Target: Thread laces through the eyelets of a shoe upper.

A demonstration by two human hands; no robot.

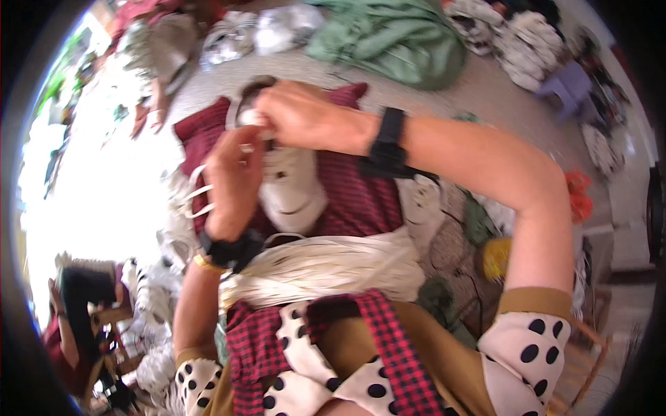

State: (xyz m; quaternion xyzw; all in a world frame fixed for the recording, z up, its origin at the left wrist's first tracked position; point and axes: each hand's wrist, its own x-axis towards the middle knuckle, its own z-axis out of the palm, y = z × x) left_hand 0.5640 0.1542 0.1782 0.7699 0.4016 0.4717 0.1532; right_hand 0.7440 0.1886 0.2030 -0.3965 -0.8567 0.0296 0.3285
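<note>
A white shoe [295, 197] lies on the dark red striped cloth [361, 201] over my lap, its toe toward me and a dark curved line across it. My right hand [298, 114] reaches across the shoe's far end, fingers pinched on a white lace. To its left, my left hand [234, 173] is closed with its fingertips close to the right one's. Loops of white shoelace [199, 191] hang beside the left hand. The fingers hide most of the shoe's opening. Across my waist lies a thick bundle of cream laces [333, 267].
A large green sack [392, 41] and clear plastic bags [288, 28] lie on the floor ahead. At the right are a purple stool [565, 90], piled white shoes [531, 48] and a yellow container [497, 258]. Another person sits at the lower left, near white heaps [156, 298].
</note>
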